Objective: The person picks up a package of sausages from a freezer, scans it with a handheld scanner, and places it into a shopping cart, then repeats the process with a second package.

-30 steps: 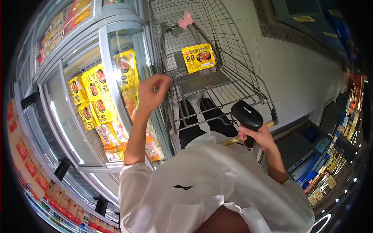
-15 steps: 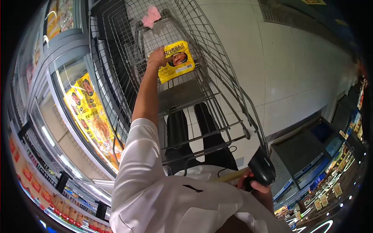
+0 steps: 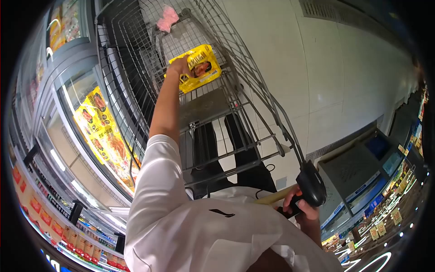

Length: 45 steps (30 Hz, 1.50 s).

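My left hand [image 3: 180, 67] reaches down into a grey wire shopping cart [image 3: 244, 59] and grips the left side of a yellow packet of sausages [image 3: 203, 67]. The thumb lies over the packet's front; the other fingers are partly hidden. The packet is low in the basket, slightly tilted, its printed face up. My right hand [image 3: 302, 205] is wrapped round the cart's handle [image 3: 277, 196], beside the black cap [image 3: 312, 187] at its end.
A pink crumpled item [image 3: 167, 19] lies at the cart's far end. Along the left runs a glass-fronted freezer [image 3: 68, 122] with yellow packs [image 3: 100, 118] inside. Shelves of goods [image 3: 59, 226] stand lower left. Grey cabinets [image 3: 349, 177] are at the right, beyond pale floor tiles [image 3: 312, 81].
The packet has tilted and creased a little in my left hand. The whole view has shifted slightly, moving the cart leftward in the picture. My right hand stays on the handle.
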Each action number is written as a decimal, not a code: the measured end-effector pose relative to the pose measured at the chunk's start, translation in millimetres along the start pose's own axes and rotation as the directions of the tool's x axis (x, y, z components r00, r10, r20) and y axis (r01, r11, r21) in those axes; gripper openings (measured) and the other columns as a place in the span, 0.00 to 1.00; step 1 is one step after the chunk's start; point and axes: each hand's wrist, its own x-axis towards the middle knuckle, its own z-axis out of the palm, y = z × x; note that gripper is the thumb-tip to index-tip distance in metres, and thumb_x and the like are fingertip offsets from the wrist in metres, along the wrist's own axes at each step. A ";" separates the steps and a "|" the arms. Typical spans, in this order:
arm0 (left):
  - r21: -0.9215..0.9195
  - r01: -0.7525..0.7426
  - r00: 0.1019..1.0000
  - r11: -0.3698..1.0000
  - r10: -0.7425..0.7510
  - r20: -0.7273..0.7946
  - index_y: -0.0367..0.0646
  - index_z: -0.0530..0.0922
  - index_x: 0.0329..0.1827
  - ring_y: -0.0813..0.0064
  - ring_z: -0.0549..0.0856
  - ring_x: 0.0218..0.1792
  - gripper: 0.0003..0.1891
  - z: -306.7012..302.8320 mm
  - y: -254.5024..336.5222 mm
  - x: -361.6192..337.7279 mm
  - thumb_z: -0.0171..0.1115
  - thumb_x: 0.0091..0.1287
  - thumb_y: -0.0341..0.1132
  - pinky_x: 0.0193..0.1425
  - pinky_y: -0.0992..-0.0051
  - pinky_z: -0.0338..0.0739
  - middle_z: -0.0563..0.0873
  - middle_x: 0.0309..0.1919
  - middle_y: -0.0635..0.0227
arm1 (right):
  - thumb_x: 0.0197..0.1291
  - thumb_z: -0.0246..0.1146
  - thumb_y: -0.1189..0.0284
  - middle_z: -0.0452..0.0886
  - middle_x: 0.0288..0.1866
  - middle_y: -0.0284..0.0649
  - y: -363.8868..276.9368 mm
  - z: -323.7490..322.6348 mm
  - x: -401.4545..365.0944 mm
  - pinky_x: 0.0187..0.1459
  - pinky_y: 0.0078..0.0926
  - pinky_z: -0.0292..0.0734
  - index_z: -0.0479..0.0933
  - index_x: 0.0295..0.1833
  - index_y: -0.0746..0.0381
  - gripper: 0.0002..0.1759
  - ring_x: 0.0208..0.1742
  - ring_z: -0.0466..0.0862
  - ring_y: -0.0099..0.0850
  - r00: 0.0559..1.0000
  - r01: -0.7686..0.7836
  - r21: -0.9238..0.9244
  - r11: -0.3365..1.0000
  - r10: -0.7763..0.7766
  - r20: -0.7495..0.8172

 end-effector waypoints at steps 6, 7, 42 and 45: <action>0.042 0.009 0.987 0.999 -0.002 -0.163 0.47 0.80 0.56 0.54 0.85 0.53 0.28 -3.5 33.0 -77.8 0.75 0.51 0.45 0.57 0.58 0.81 0.87 0.49 0.54 | 0.62 0.67 0.64 0.79 0.36 0.46 -8.4 19.3 -20.6 0.29 0.27 0.72 0.69 0.58 0.64 0.24 0.32 0.82 0.34 0.997 0.069 -0.122 0.990 -0.063 0.051; 0.037 -0.017 0.977 0.999 0.025 -0.214 0.47 0.81 0.54 0.53 0.86 0.53 0.27 -23.2 39.3 -101.7 0.75 0.52 0.46 0.56 0.57 0.81 0.88 0.47 0.54 | 0.63 0.66 0.65 0.79 0.36 0.45 -11.8 22.6 -28.4 0.30 0.26 0.72 0.69 0.58 0.65 0.24 0.32 0.82 0.34 0.995 0.089 -0.152 0.984 -0.082 0.049; -0.483 -0.265 0.963 0.835 0.201 -0.181 0.39 0.87 0.43 0.85 0.85 0.24 0.29 -268.8 197.4 -538.6 0.66 0.64 0.61 0.31 0.79 0.81 0.89 0.27 0.69 | 0.56 0.76 0.70 0.81 0.25 0.31 -66.1 38.3 -115.4 0.21 0.18 0.68 0.82 0.38 0.65 0.12 0.19 0.75 0.17 0.869 0.469 -0.561 0.683 -0.240 0.433; -0.492 -0.260 0.965 0.831 0.217 -0.144 0.37 0.86 0.41 0.90 0.81 0.26 0.26 -271.0 197.6 -538.4 0.65 0.68 0.58 0.30 0.82 0.75 0.87 0.29 0.75 | 0.54 0.77 0.66 0.80 0.22 0.30 -63.2 35.9 -112.7 0.21 0.19 0.68 0.82 0.35 0.65 0.15 0.18 0.74 0.17 0.868 0.475 -0.570 0.670 -0.252 0.427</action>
